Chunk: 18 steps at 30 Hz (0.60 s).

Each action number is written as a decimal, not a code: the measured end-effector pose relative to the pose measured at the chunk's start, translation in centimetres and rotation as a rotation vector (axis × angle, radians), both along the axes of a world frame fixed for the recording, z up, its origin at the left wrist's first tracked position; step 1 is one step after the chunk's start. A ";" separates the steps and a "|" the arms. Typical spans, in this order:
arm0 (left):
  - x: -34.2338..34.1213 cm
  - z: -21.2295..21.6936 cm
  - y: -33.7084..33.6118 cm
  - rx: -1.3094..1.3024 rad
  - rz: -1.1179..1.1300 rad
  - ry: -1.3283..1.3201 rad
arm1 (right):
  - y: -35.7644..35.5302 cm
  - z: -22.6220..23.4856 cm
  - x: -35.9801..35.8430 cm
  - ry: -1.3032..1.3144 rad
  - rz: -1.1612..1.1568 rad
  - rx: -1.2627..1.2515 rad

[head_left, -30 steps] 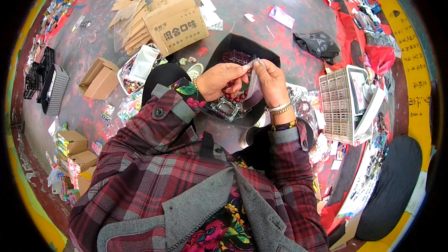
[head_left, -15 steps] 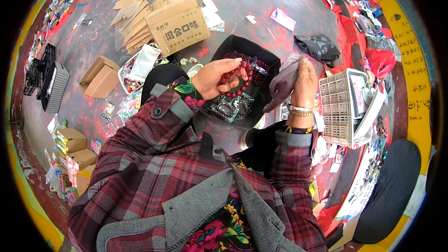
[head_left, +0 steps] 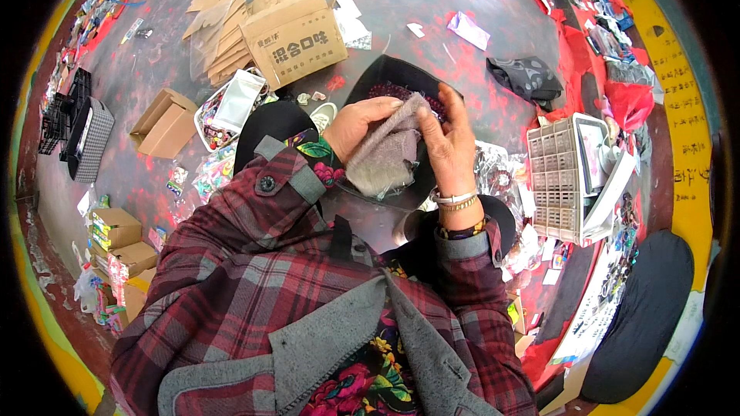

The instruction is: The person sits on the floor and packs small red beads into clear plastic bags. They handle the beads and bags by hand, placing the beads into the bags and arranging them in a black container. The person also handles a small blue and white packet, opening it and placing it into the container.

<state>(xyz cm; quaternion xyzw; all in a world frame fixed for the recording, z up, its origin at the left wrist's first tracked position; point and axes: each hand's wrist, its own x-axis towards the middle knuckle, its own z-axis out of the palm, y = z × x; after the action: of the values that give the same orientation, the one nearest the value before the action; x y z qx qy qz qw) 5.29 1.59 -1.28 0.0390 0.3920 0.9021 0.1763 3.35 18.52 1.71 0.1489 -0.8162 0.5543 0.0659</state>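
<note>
One cloth (head_left: 384, 160) | left hand (head_left: 349, 128) pinching it, fingers hidden | right hand (head_left: 453, 142) loosely open, touching

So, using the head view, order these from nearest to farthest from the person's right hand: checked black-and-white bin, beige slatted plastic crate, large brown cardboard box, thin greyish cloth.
1. Thin greyish cloth: at the right hand, by its thumb.
2. Beige slatted plastic crate: right side.
3. Large brown cardboard box: upper left.
4. Checked black-and-white bin: far left.

The cloth (head_left: 381, 163) is greyish mauve, the jacket (head_left: 223, 285) red-and-grey plaid
</note>
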 end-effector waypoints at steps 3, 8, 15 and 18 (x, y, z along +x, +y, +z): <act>0.6 0.7 1.0 0.219 0.071 -0.118 | -1.2 -1.4 0.8 -0.253 0.168 -0.314; 0.5 1.1 1.0 0.107 0.065 -0.099 | -2.0 -3.3 0.8 -0.150 -0.008 -0.288; 0.1 0.6 0.7 -0.102 0.155 0.056 | -1.5 -2.5 0.5 -0.136 0.070 -0.263; 0.4 1.9 1.0 -0.060 0.118 0.013 | -1.6 -2.3 0.4 -0.103 0.074 -0.260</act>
<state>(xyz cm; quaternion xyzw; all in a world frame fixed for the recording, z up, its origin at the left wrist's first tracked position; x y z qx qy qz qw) 5.69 2.59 0.62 0.0162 0.4217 0.8985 0.1212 3.75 16.94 -0.54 0.1401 -0.7337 0.6645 0.0221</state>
